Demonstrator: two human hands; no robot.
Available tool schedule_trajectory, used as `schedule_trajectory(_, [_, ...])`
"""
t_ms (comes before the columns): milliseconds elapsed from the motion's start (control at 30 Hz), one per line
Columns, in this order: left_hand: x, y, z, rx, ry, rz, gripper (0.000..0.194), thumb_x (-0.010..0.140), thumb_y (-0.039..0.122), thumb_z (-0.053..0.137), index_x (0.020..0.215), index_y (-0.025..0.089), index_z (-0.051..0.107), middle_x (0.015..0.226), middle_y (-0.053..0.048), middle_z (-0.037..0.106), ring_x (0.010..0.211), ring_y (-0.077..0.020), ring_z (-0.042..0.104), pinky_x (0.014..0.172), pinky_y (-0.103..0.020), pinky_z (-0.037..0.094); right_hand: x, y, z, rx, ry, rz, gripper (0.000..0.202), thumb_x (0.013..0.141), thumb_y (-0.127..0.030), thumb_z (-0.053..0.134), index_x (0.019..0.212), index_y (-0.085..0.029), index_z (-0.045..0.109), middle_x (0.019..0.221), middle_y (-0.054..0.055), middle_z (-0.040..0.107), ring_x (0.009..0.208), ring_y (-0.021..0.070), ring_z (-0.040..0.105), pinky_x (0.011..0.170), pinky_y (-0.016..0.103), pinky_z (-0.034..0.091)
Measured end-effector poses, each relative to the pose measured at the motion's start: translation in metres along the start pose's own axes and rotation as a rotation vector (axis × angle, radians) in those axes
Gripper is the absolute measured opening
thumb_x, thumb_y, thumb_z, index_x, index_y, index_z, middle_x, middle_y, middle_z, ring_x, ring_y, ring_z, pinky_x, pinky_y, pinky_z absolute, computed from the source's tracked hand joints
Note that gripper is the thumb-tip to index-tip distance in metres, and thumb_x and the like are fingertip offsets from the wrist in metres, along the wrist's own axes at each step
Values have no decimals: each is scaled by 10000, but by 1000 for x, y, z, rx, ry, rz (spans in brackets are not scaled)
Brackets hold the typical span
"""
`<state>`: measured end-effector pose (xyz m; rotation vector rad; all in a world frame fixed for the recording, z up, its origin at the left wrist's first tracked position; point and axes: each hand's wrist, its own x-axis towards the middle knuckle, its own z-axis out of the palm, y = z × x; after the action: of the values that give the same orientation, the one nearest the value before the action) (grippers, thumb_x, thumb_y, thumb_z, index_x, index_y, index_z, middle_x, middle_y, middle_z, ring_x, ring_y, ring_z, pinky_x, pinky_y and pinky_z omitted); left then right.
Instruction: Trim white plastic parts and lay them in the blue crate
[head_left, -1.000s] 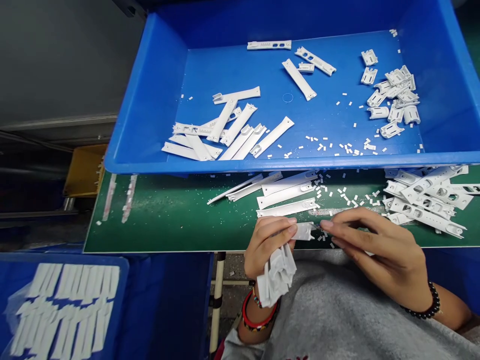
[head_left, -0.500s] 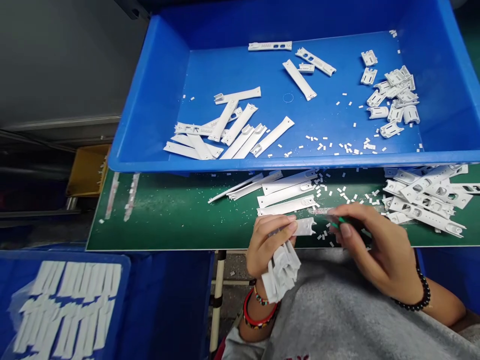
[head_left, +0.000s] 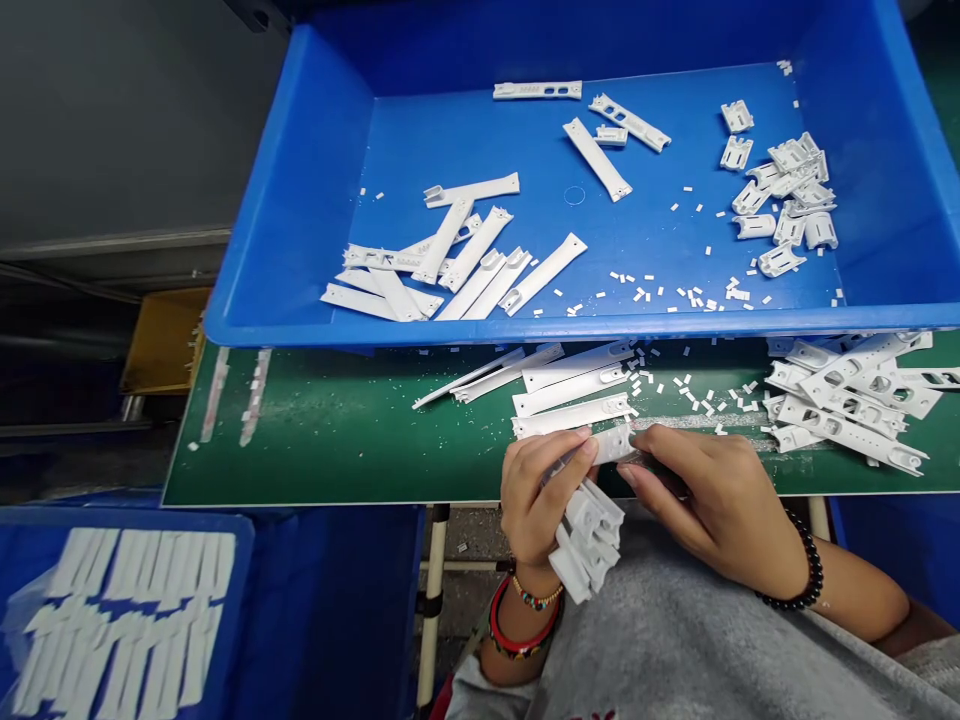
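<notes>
My left hand [head_left: 541, 490] is closed around several white plastic strips [head_left: 589, 545], bunched below the palm. One more white strip [head_left: 613, 444] sticks out to the right between its thumb and fingers. My right hand [head_left: 712, 490] is at that strip's right end, thumb and forefinger bent towards each other. The small green-handled blade seen in it half a second ago is now almost wholly hidden by the fingers. Just beyond my left hand, white strips [head_left: 574, 412] lie on the green table [head_left: 337, 440], among small white scraps [head_left: 705, 400].
A large blue bin [head_left: 465, 325] stands across the back of the table, holding long white parts [head_left: 476, 250], short white pieces [head_left: 791, 190] and scraps. A pile of white parts [head_left: 847, 400] lies at right. Lower left, a blue tray [head_left: 244, 560] holds rows of white strips [head_left: 127, 610].
My right hand has moved left, bringing its fingers to the end of the protruding strip. The bunch in my left hand has shifted slightly right. The green handle has gone out of sight.
</notes>
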<state>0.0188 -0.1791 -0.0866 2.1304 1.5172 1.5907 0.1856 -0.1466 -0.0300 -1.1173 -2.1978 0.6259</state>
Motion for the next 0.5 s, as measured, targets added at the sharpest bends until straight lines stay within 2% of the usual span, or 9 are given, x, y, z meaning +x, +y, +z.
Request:
schedule_trajectory(133, [3, 1, 1, 132, -26, -21, 284, 896, 120, 668, 1168, 198, 665, 1053, -74, 708, 940, -186, 684, 795, -319, 554, -1, 4, -4, 59, -20, 59, 274, 1030, -296, 430, 788, -201, 518, 571, -49, 498, 439, 79, 434, 449, 213, 305])
schedule_trajectory(233, [10, -4, 2, 245, -13, -52, 329, 870, 111, 692, 1183, 213, 677, 1108, -93, 679, 1006, -210, 657, 854, -337, 534, -3, 9, -7, 45, 20, 110, 251, 1025, -310, 444, 813, -204, 526, 592, -44, 521, 460, 85, 467, 471, 209, 340])
schedule_trajectory(300, [16, -9, 1, 261, -45, -75, 341, 882, 137, 682, 1213, 218, 672, 1170, -108, 640, 1077, -230, 627, 909, -355, 515, -5, 12, -8, 17, 40, 137, 238, 1024, -323, 449, 831, -207, 524, 605, -41, 529, 456, 89, 467, 463, 216, 340])
schedule_trajectory(400, [26, -13, -2, 255, -78, -110, 368, 904, 207, 673, 1270, 235, 647, 1149, -93, 595, 1068, -219, 606, 932, -348, 500, -8, 16, -6, -7, 34, 168, 185, 1027, -334, 445, 955, -203, 553, 753, 9, 640, 546, 120, 567, 510, 235, 403])
schedule_trajectory(500, [33, -14, -5, 264, -13, -114, 327, 899, 263, 692, 1222, 224, 665, 1037, -70, 572, 947, -185, 609, 860, -311, 517, -10, 19, -2, -21, 31, 176, 208, 1027, -340, 440, 1110, -187, 553, 971, 84, 699, 735, 180, 665, 599, 273, 476])
